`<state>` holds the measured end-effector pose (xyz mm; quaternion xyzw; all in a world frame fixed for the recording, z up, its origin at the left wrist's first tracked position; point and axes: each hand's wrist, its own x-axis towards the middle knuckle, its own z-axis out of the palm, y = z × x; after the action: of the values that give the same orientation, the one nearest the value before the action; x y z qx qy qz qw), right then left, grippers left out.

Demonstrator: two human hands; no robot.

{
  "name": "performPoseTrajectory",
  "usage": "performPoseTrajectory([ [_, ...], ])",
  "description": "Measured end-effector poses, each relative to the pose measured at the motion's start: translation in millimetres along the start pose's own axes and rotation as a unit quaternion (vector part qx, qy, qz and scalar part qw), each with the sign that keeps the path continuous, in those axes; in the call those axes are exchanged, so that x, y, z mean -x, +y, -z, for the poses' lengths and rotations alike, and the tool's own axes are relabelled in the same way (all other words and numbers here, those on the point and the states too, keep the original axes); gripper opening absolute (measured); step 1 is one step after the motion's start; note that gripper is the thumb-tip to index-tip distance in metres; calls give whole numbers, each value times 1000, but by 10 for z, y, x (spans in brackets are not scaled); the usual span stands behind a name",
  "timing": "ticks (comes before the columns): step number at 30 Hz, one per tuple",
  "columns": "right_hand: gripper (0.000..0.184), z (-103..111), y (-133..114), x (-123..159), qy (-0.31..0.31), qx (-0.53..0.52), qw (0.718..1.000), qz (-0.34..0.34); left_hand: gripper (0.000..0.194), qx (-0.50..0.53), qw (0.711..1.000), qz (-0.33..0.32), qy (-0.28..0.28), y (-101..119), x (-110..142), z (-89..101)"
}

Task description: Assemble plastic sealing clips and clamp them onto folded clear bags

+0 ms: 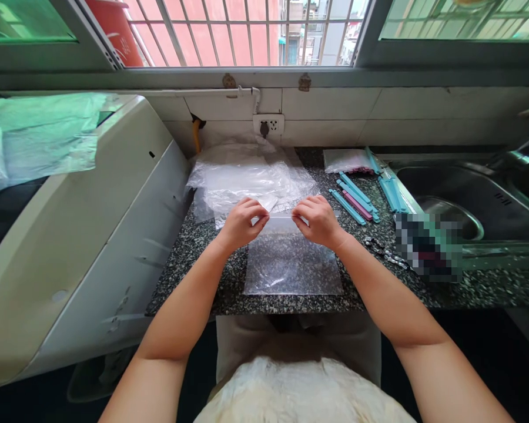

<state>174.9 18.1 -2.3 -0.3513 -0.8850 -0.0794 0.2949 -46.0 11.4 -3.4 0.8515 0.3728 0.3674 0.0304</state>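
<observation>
A clear plastic bag (293, 264) lies on the speckled dark countertop (233, 291) in front of me, its upper edge raised between my hands. My left hand (245, 220) pinches the left end of that edge between thumb and fingertips. At the right end, my right hand (316, 221) grips the edge in the same way. Just behind my hands is a loose pile of clear plastic bags (247, 173). To the right of my right hand lie several light blue sealing-clip strips (357, 191) and a pink strip (357, 205).
A steel sink (449, 182) is set into the counter at right, with more blue strips (392, 194) by its rim. A packet (347, 160) lies near the wall. A pale machine (92, 235) flanks the counter's left side. A socket (268, 125) is on the tiled wall.
</observation>
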Motion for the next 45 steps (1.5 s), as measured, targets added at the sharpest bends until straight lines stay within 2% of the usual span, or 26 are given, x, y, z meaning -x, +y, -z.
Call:
performPoseTrajectory([
  [6, 11, -7, 6, 8, 9, -9, 1000, 7, 14, -7, 1000, 3, 2, -26, 10, -26],
  [20, 13, -33, -51, 6, -1, -21, 1000, 22, 11, -6, 999, -51, 11, 57, 9, -90],
  [25, 12, -29, -33, 7, -4, -26, 1000, 16, 10, 10, 999, -38, 13, 42, 8, -80],
  [34, 12, -12, 18, 10, 16, -8, 1000, 12, 12, 26, 999, 26, 2, 8, 2, -4],
  [45, 8, 7, 7, 5, -13, -27, 999, -13, 13, 25, 999, 24, -2, 10, 4, -33],
])
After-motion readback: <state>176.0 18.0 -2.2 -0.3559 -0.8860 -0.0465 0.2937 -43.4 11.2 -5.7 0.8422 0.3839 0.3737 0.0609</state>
